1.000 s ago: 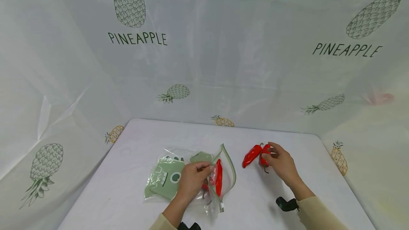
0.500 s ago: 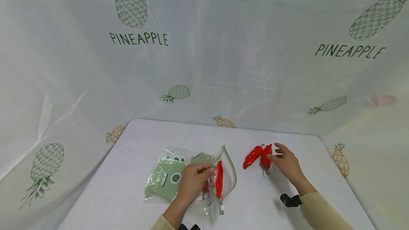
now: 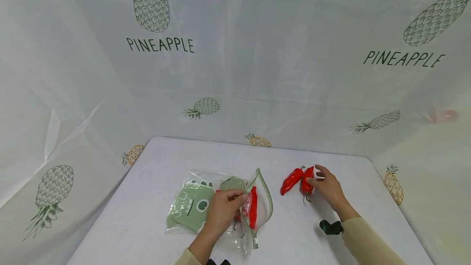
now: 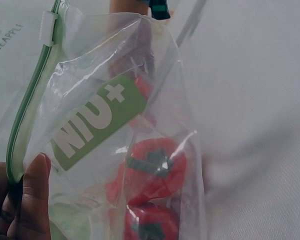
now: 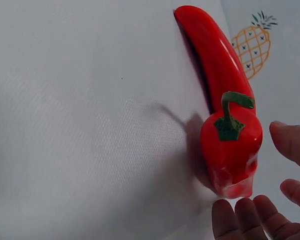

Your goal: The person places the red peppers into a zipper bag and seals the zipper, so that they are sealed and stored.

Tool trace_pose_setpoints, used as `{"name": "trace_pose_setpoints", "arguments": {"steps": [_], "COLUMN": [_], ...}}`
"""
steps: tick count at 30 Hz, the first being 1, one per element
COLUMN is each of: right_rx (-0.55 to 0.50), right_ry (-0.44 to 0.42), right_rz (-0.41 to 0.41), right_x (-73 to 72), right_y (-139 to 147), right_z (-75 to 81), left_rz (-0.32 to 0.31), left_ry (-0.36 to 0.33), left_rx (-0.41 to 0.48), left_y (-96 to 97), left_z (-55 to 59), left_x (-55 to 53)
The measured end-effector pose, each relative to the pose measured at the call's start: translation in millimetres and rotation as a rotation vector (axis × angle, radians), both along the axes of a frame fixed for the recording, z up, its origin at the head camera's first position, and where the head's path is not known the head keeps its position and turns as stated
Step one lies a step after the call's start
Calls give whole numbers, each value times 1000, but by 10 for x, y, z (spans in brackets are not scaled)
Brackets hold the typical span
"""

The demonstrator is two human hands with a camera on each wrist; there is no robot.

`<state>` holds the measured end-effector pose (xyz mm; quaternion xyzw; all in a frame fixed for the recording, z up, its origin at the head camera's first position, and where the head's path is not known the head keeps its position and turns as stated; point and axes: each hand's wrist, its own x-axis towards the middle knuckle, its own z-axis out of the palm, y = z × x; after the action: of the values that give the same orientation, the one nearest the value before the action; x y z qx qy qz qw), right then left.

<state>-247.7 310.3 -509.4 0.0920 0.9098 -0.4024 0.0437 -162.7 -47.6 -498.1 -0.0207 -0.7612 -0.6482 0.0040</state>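
My left hand pinches the green-edged rim of a clear zip bag with a slider on its end. The bag's mouth gapes to the right. Inside it are several red chili peppers, seen through the plastic, some with green stem caps. On the right of the table lie two loose red chili peppers, a left one and a right one with its stem toward me. My right hand is just beside the right pepper, fingers spread around its far end; the right wrist view shows a gap between thumb and pepper.
A clear packet printed with a green one-eyed monster face lies left of my left hand. The white table is bordered by hanging pineapple-print sheets. Black wrist mounts sit below the hands.
My right hand has drawn slightly right, its fingers no longer overlapping the right pepper as much. The left hand keeps its pinch on the bag rim.
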Motion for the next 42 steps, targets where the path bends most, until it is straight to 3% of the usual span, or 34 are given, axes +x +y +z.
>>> {"name": "trace_pose_setpoints", "arguments": {"steps": [23,29,42], "right_rx": [-44,-46,-164], "right_ry": [-79,-84,-92], "right_rz": [4,-6,-64], "right_x": [-137,-127,-82], "right_y": [-3,5,1], "right_z": [-57,-65,-47], "left_rz": [-15,-3,1], "left_ry": [-18,-21,-21], "left_rx": [48,10,0], "left_y": [7,8,2], "left_z": [-18,-13,-5], "left_x": [-14,-10,-3]}}
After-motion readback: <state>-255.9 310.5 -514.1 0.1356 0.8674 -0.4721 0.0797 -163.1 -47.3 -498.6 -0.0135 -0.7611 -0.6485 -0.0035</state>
